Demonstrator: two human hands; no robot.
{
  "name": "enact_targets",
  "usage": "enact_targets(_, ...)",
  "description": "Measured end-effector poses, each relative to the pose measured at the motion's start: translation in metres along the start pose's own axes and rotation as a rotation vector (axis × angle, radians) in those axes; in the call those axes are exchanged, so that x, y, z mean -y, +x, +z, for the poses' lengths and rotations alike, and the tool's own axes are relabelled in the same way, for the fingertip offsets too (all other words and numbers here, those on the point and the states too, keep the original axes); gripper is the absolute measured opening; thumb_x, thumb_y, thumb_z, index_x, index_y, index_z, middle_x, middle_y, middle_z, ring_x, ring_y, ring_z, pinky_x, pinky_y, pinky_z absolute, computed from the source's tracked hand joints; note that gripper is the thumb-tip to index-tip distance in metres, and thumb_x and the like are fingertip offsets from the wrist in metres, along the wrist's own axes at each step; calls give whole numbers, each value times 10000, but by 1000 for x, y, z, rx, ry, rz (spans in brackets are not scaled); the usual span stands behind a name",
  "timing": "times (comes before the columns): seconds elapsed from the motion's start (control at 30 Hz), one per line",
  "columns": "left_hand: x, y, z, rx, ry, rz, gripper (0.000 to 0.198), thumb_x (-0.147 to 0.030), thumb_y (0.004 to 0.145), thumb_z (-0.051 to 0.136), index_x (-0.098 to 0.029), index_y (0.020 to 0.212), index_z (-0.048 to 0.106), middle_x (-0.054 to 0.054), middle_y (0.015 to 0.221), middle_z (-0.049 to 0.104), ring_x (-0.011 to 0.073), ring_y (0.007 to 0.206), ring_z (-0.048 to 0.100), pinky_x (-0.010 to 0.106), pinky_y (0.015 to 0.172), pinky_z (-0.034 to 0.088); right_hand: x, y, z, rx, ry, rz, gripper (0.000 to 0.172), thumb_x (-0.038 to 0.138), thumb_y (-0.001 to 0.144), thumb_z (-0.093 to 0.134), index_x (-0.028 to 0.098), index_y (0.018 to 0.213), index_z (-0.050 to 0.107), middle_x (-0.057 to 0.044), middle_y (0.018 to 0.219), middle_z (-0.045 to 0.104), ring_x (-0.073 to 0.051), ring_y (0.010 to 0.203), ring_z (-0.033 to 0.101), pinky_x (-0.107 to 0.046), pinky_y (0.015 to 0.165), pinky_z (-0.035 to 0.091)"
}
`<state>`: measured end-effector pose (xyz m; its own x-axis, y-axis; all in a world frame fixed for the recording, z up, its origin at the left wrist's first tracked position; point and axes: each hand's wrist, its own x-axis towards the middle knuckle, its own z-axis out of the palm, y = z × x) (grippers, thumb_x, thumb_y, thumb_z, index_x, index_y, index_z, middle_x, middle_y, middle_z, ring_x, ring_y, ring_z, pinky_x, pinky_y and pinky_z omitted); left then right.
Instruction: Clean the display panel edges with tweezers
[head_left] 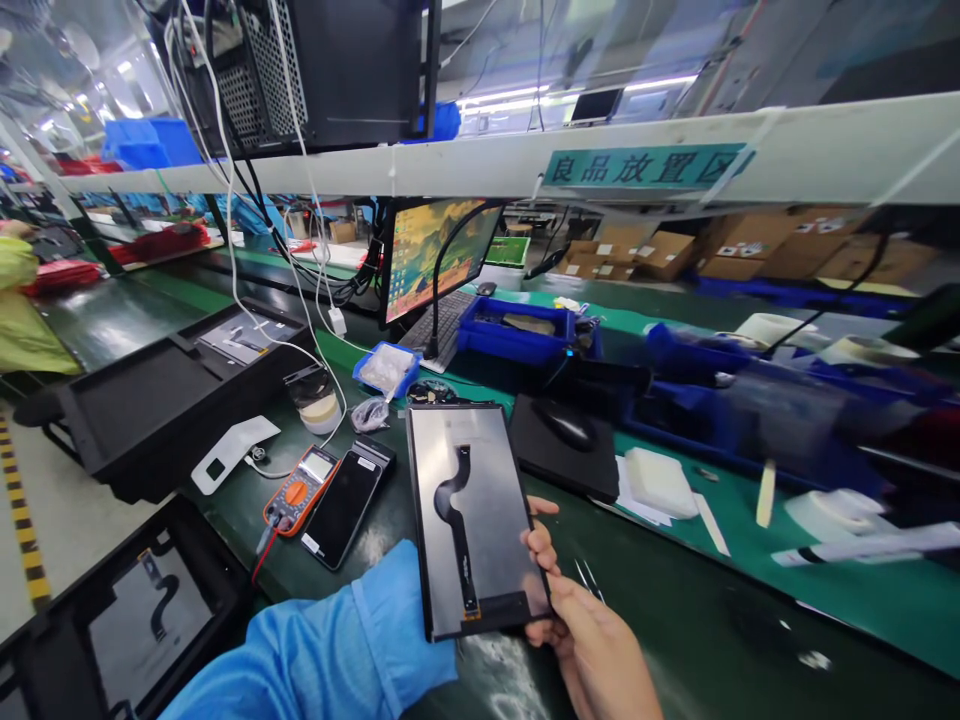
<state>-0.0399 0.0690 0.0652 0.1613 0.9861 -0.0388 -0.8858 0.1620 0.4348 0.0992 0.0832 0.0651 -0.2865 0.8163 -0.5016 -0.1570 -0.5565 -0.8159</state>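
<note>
A tablet-sized LCD screen (495, 500), its silvery back facing me and a black flex cable (457, 520) running down it, is held tilted over the bench. My right hand (592, 630) pinches its lower right edge. The blue sleeve of my left arm runs behind the screen, hiding most of my left hand (541, 545); the fingers around the right edge appear to belong to it. Beside the screen lie a black phone-like device (349, 505) and an orange multimeter (298, 490). Tweezers (589, 578) rest just right of my hands.
Black foam trays (135, 400) holding similar screens stand at left. A monitor (439, 255), keyboard and blue bin (517, 330) are behind. A mouse (562, 424) sits on a black pad; white pads (660, 482), tape rolls and blue bins fill the right. A shelf (480, 165) crosses above.
</note>
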Motion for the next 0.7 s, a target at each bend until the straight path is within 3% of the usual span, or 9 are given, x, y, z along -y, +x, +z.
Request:
enact_targets(0.17,1,-1,0,-7,-45,4,449,-433,649,806,-153,995,746,53,783,510,203,807,536,370,813,437,-2,3,-2,5,21,-18,442,454,363,934,134,575,714,-16,600,621,-114,437,541,-246,400,493)
enact_targets(0.4,0,3,-5,27,5,3,518,-433,681,801,-149,1107,723,60,788,536,219,819,551,397,806,421,-4,3,-3,8,-18,-18,420,440,390,924,136,584,709,-8,605,607,-92,439,509,-232,392,483)
enact_targets(0.6,-1,3,-6,39,-28,-30,620,-479,564,900,-151,1060,723,46,770,534,201,814,536,380,832,413,-3,2,-3,23,10,-20,433,458,398,928,139,586,703,-2,571,590,-101,448,517,-233,399,486)
enact_targets(0.7,-2,3,-6,43,-26,-40,619,-473,587,887,-153,1091,726,59,783,546,220,832,547,403,822,412,-2,1,-3,26,-18,-17,445,467,387,928,133,578,706,-15,583,611,-106,465,527,-230,401,485)
